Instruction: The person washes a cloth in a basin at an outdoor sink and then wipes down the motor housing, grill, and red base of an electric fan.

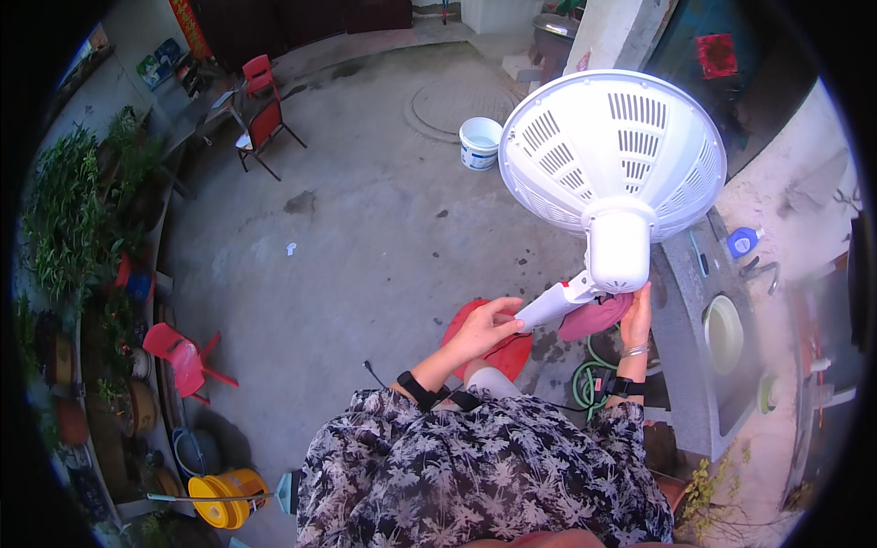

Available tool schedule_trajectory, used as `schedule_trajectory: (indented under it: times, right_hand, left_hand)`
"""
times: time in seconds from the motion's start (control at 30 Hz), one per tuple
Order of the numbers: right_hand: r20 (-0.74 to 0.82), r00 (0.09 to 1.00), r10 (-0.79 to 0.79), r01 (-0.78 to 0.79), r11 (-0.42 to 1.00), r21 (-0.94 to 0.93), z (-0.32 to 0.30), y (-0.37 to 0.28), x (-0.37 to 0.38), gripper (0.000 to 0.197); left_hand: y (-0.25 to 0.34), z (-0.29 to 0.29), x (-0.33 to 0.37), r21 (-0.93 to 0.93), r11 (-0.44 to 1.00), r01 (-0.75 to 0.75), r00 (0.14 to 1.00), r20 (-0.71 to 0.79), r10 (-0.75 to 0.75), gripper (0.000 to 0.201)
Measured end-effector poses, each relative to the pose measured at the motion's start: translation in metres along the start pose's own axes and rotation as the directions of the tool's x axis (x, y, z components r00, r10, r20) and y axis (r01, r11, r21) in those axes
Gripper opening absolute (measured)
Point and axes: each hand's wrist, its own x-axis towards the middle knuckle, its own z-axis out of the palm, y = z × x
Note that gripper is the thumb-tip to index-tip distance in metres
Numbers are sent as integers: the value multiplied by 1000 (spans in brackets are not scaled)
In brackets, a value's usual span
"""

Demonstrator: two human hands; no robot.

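Note:
A large white electric fan head, dish-shaped and slotted, leans over to the right in front of me. Its front is turned away, so the rounded motor housing and the back show. My left hand is closed around the lower end of the white neck. Under the motor housing, my right hand grips a pink cloth and presses it up against the housing. Some of the right fingers are hidden behind the cloth and housing. Below my left hand is a red round stool or base, partly covered by my arm.
To the right, a grey stone sink holds a pale basin, near a blue bottle. A green hose coils by its foot. A white bucket stands ahead. Red chairs, a yellow bucket and plants line the left.

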Motion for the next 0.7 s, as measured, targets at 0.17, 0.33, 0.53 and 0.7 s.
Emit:
schedule_trajectory:
  times: [0.17,0.33,0.53,0.7]
  right_hand:
    - [-139,990,4,3,999,52,-1,17,31,40]
    - [-95,993,68,-97,934,-344,-4,68,45,39]
    - [-53,956,-289,100,490,-866,79,86,78,65]
    - [-366,788,-496,-132,445,-886,161,105,136,59]
  left_hand:
    - [-8,-51,4,20,1000,20,997,-75,-18,40]
    - [-22,-127,31,-6,998,65,974,-215,-65,36]
    - [-9,-235,124,60,986,156,913,-390,-121,36]
    - [35,-306,237,207,971,118,960,-273,-59,35]
